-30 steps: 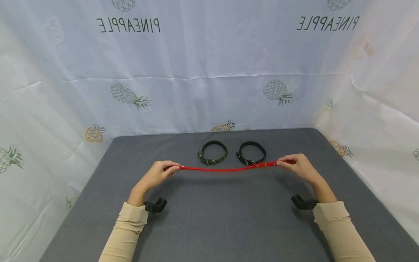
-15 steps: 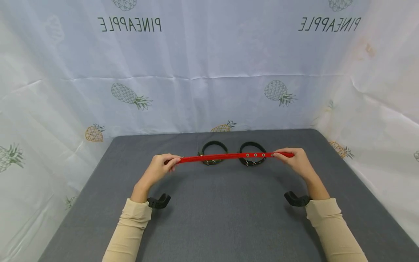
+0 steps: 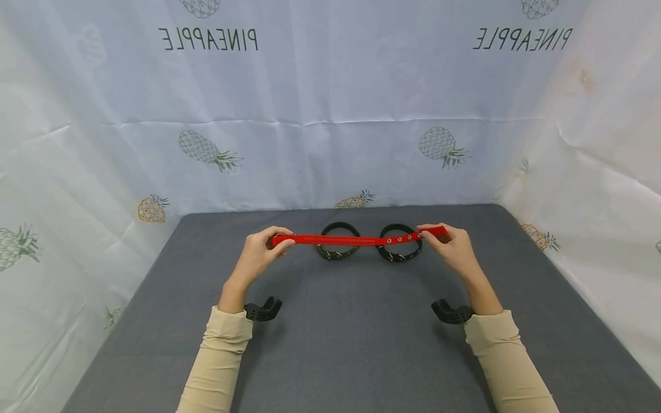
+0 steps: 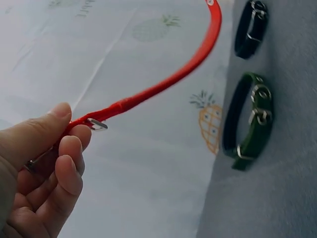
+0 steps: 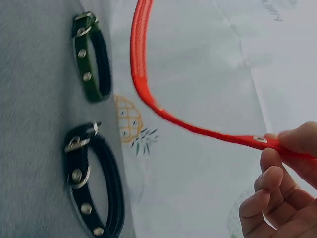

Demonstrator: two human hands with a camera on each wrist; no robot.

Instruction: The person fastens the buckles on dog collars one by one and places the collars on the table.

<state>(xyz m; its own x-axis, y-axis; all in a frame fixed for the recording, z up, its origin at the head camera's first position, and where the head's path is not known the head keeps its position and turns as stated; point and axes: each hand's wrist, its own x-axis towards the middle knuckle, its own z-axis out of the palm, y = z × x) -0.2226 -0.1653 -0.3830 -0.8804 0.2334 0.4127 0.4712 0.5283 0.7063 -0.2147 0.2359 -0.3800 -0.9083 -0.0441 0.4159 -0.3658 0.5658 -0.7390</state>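
A red collar (image 3: 341, 240) is held up off the table, running between both hands with a sag in its middle. My left hand (image 3: 254, 255) pinches its buckle end between thumb and fingers; a silver buckle (image 4: 97, 124) shows there in the left wrist view. At the other end, the one with metal eyelets, my right hand (image 3: 455, 250) pinches the strap between thumb and forefinger. Behind the strap, two collars lie fastened into loops on the table: a green collar (image 4: 261, 130) on the left and a black collar (image 5: 117, 186) on the right. The red strap partly covers both in the head view.
The table (image 3: 351, 344) is covered in dark grey cloth. A white curtain (image 3: 330, 166) with pineapple prints hangs behind its far edge and along both sides. Each wrist carries a black camera mount (image 3: 263, 310).
Both hands have risen and come closer together, carrying the red collar away from me. The strap has turned, so its flat face and eyelets show more. The green and black collars stay put.
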